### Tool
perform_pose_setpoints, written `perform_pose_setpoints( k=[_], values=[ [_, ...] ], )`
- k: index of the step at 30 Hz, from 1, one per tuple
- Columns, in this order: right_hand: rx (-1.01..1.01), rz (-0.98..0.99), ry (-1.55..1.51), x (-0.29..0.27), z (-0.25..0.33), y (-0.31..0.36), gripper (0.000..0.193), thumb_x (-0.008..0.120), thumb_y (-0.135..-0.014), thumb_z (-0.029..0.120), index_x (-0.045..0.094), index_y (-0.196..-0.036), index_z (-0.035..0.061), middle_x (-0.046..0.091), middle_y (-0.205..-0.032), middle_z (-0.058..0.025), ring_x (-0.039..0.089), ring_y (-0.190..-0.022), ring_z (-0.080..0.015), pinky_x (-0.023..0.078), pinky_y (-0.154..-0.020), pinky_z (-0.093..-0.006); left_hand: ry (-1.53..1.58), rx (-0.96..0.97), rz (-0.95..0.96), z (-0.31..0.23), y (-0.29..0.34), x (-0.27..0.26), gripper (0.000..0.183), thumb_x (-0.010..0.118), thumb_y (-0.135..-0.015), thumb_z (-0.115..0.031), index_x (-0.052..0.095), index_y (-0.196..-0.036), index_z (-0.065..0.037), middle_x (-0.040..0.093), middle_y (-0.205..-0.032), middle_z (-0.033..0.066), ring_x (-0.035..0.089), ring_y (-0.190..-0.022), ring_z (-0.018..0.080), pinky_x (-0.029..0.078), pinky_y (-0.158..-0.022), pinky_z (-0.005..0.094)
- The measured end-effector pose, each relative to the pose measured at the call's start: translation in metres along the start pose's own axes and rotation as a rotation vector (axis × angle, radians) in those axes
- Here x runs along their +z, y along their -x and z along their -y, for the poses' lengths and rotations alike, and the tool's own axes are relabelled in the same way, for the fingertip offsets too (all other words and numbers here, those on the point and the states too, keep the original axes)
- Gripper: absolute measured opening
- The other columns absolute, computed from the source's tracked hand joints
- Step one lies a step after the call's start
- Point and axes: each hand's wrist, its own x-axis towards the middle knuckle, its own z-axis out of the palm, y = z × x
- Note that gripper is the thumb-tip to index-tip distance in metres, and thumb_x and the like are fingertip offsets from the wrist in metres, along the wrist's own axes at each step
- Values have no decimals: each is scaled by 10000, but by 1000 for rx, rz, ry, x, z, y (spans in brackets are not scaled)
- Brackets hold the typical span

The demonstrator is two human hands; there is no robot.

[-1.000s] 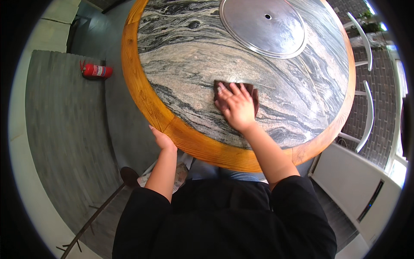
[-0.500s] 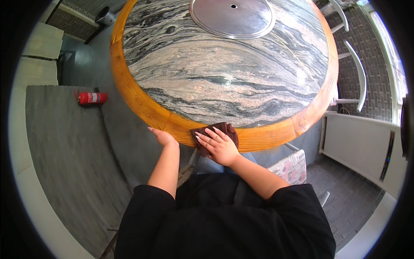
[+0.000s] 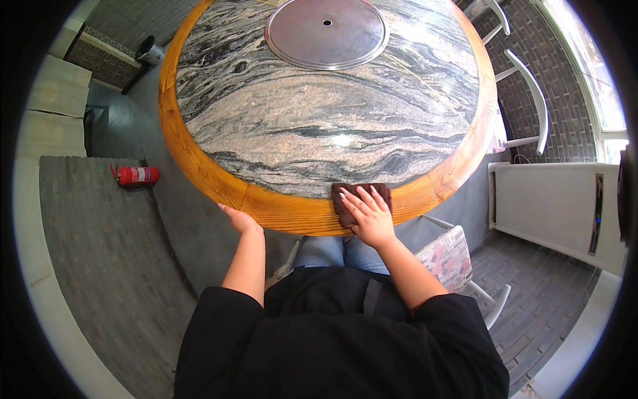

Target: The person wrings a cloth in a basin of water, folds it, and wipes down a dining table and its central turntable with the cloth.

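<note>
A dark brown folded cloth (image 3: pixel 340 211) lies on the near wooden rim (image 3: pixel 292 214) of a round table, slightly over the stone top's edge. My right hand (image 3: pixel 373 219) presses flat on the cloth, its fingers stretched out and a little apart. To the left, my left hand (image 3: pixel 242 219) is against the outer edge of the rim. One of its digits points up and left along the edge. Its other fingers are hidden by the rim. The tabletop (image 3: pixel 319 126) is pink, grey and black veined stone with a round metal plate (image 3: pixel 325 46) set in it.
Close on my right is a chair seat (image 3: pixel 444 256) with a printed cover. White chairs (image 3: pixel 531 93) stand at the table's right side, near a white cabinet-like unit (image 3: pixel 541 206). A red fire extinguisher (image 3: pixel 138 175) and a dark bin (image 3: pixel 151 50) are to the left.
My right hand and the cloth have slid right along the rim. My left hand stays at the table's edge. The whole view has shifted a little.
</note>
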Motion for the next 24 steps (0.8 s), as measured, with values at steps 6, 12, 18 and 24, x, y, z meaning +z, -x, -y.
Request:
perform_pose_setpoints(
  k=[6,12,18,24],
  values=[
    [96,25,40,-24,-58,26,673,769,-732,203,632,-1390,174,527,-1550,49,442,-1463,-207,254,-1274,-465,23,36,-81,-3,-5,-5,755,350,-1091,-590,412,-1553,4,474,-1573,132,497,-1396,294,392,-1160,381],
    [218,-88,172,-43,-145,53,648,729,-768,149,620,-1407,161,531,-1553,28,434,-1474,-255,252,-1268,-488,-51,88,-109,0,21,-1,714,386,-1096,-555,415,-1549,-4,484,-1557,140,519,-1369,287,418,-1141,396],
    [226,-52,93,-36,-129,40,527,670,-885,188,613,-1399,89,508,-1578,-48,413,-1487,-334,249,-1253,-510,14,45,-108,46,84,5,729,342,-1102,-563,321,-1606,-37,378,-1638,120,434,-1451,293,359,-1189,404],
    [8,192,44,-40,-109,21,821,771,-732,267,521,-1503,132,369,-1665,10,301,-1548,-294,190,-1279,-494,146,19,-78,58,88,7,758,255,-1091,-623,295,-1631,-92,288,-1695,70,330,-1525,281,281,-1234,402]
  ],
)
